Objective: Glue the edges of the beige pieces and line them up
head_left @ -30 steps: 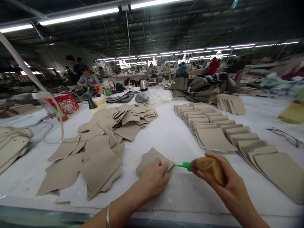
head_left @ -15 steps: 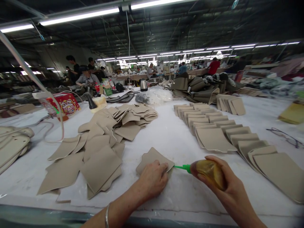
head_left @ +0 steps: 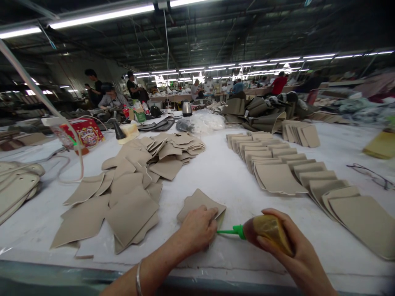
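Note:
On the table in front of me is a beige leather-like piece (head_left: 200, 200) with one corner pointing away from me. My left hand (head_left: 200, 227) holds its near right part, fingers curled on it; the thumb is hidden. In my right hand (head_left: 293, 236) is a squeeze bottle of amber glue (head_left: 267, 232), tilted nearly flat, with a thin green nozzle pointing left. The nozzle's tip reaches the edge of the piece beside my left fingers. Whether liquid is coming out I cannot tell.
To the left lies a loose heap of beige pieces (head_left: 132, 205). Overlapping rows of similar pieces (head_left: 280, 179) stretch along the right. Eyeglasses (head_left: 372, 174) rest at the far right. Farther back are a red box (head_left: 88, 133), a kettle (head_left: 187, 108) and a clear plastic bag (head_left: 203, 123).
My right hand has brought the bottle slightly left and toward me, so the nozzle tip has moved from the piece's right corner down along its edge. My left hand stays nearly in place.

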A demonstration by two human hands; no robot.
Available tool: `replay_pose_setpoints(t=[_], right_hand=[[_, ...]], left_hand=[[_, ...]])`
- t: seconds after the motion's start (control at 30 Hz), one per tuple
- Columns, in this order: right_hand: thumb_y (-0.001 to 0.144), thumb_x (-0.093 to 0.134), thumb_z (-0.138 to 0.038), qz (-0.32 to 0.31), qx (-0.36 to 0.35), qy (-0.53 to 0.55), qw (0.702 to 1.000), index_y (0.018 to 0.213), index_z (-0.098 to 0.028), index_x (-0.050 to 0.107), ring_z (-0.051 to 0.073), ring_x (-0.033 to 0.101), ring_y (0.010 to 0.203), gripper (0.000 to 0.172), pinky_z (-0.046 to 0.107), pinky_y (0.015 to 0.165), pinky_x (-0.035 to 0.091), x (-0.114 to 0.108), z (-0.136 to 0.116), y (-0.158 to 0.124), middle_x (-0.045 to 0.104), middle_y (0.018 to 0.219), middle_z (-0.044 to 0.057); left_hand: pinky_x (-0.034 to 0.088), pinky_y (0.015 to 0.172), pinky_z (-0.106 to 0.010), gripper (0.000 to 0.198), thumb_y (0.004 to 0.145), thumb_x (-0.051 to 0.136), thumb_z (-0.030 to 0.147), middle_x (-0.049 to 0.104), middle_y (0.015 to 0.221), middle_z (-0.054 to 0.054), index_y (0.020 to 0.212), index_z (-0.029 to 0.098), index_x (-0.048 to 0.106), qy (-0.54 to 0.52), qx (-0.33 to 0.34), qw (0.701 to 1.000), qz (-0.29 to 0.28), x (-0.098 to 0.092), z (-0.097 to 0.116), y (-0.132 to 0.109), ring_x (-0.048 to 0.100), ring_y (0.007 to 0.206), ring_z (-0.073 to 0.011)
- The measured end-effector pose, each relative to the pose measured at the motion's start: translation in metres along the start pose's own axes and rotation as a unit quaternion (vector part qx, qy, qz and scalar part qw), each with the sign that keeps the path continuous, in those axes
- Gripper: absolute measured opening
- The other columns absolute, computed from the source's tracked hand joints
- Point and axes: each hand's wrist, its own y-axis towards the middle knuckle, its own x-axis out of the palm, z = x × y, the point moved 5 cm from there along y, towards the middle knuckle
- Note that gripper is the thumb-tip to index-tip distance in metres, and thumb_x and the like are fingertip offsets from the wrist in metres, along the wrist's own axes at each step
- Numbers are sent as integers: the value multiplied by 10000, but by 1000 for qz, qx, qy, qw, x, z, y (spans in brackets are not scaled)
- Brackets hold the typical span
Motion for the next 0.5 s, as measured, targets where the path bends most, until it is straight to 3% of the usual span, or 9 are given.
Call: replay_pose_setpoints(t=[0.1,0.23,0.4,0.5], right_hand=[[846,667,-448,22,-23,-25,999,1202,-264,512,223,618,944,429,249,797,506,-3,2,-3,594,1110,31],[857,659,-416,-31,-36,-9,999,1226,-261,494,226,640,929,432,242,768,526,3,3,-10,606,1120,40],[841,669,-431,10,-14,-14,1000,1211,-269,515,227,639,924,432,250,796,519,3,4,-17,607,1108,30],[829,679,-422,-14,-19,5,1000,1207,-276,523,238,640,959,434,243,791,523,7,4,-22,621,1118,25]], left_hand=[[452,836,-309,412,907,352,248,636,975,-63,1233,253,602,-10,5,1000,5,1,0,0,612,929,-223],[455,838,-311,428,895,354,241,639,967,-68,1247,241,598,-3,-2,1000,0,2,-2,-1,612,934,-228],[453,860,-305,450,881,351,223,644,990,-70,1259,228,595,-9,-5,1000,12,1,-3,-1,610,952,-224],[450,876,-298,452,873,362,217,646,994,-64,1261,229,594,-18,-12,1000,13,3,-4,-1,608,963,-218]])
